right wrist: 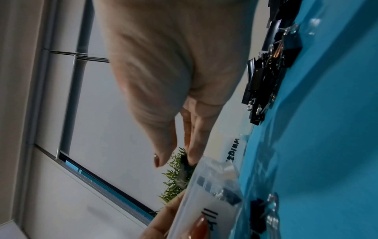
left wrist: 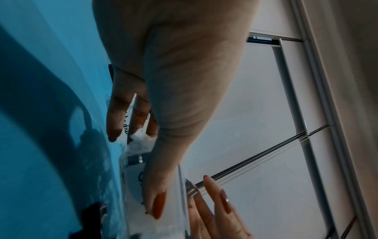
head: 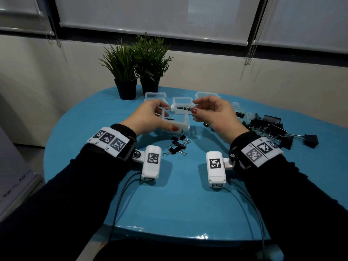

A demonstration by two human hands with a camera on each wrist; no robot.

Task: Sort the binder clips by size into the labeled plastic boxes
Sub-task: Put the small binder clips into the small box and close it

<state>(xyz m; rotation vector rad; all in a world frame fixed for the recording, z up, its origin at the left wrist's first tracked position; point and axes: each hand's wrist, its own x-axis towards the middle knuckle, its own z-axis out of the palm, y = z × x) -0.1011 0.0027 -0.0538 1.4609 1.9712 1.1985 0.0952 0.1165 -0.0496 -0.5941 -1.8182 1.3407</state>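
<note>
Clear labelled box (head: 176, 122), clip inside

- A clear plastic box (head: 176, 121), open at the top, sits gripped between the left thumb, on its labeled near wall, and the fingers on its far side; one small black clip lies inside.
- A second clear box (head: 182, 106), labeled "MEDIUM", stands just beyond the fingertips of both hands.
- Small black binder clips (head: 177, 146) lie in a loose cluster below the left thumb, nearer the wrists.
- Large black binder clips (head: 271, 127) are heaped behind the right hand's knuckles.
</note>
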